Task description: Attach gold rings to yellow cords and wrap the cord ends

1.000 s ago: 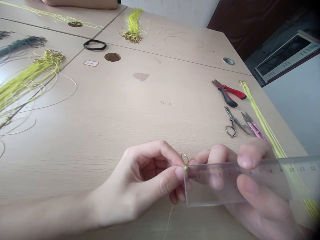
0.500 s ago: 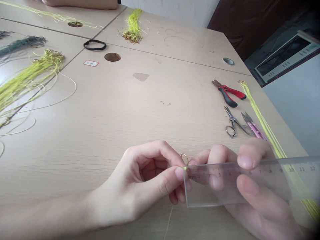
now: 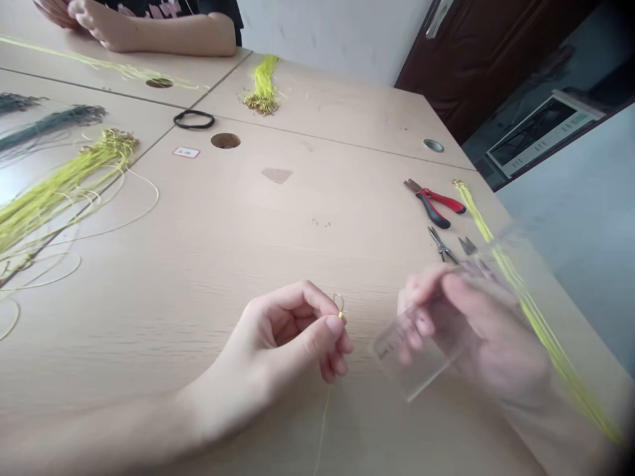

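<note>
**Handling and Grip Points**

Cord: The left hand (image 3: 288,337) pinches the yellow cord (image 3: 323,423) between thumb and forefinger, above the table (image 3: 238,244). A small wire loop (image 3: 342,303) stands above the fingertips, with a bright yellow joint (image 3: 341,315) at its base. The free length hangs below the hand; the fingers hide the part between. The cord is probably very light and limp, so it gives no support of its own. The loop looks springy but thin, and may bend under a hard squeeze. Hold at the joint, using fingertip pressure only, and leave the loop clear.

Ruler: The right hand (image 3: 491,330) grips the clear ruler (image 3: 426,370) between thumb and fingers, well along from its zero end. The ruler lies tilted, apart from the cord and loop. Blur hides the exact finger contact. Expect a light, stiff, smooth strip that can slip or snap if flexed. Take hold across the flat faces, away from the zero end, so that the marks there stay readable.
</note>
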`<state>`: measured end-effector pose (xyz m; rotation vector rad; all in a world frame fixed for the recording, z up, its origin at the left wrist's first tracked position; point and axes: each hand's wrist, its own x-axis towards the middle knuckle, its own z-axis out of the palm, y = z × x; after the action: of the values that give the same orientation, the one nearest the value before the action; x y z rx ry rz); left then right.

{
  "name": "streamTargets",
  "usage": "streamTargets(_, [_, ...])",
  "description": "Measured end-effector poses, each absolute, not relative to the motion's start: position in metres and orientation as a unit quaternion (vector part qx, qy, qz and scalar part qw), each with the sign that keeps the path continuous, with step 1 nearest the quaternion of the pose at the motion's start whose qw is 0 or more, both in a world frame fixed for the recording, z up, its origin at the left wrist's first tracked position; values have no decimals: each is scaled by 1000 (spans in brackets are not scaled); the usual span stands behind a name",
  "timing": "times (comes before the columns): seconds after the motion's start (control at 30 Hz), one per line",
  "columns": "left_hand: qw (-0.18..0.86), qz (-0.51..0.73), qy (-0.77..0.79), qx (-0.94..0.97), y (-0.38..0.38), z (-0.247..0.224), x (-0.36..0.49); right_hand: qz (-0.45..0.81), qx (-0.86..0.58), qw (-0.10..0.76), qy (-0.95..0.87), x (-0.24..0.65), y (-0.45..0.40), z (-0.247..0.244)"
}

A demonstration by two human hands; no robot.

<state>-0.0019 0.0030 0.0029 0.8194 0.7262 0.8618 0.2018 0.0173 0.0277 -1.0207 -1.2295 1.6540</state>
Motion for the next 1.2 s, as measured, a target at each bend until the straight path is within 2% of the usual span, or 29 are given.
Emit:
streamTargets(0.13, [761,415,339,366,6,-1,-2,608,-562,140,-543,215,28,38])
streamTargets(0.2, [756,417,338,375,7,-3,-1,564,-578,82,-584,214,30,36])
streamTargets(0.3, [748,419,335,391,8,-5,-1,515,-569,42,-640,208,31,25])
streamTargets(0.47, [744,421,331,399,7,-5,-1,480,-588,14,-651,203,30,12])
streamTargets(0.57, [737,426,331,407,8,-5,-1,411,-577,4,-706,204,27,10])
streamTargets(0.67, [723,419,345,428,8,-6,-1,346,-564,22,-749,204,24,9])
streamTargets(0.97, [666,397,390,498,9,-9,-3,268,-583,59,-765,193,23,20])
streamTargets(1.07, [616,386,407,552,9,-4,-2,245,-574,54,-779,188,20,28])
streamTargets(1.2, [485,362,453,655,5,9,4,209,-567,56,-795,184,18,27])
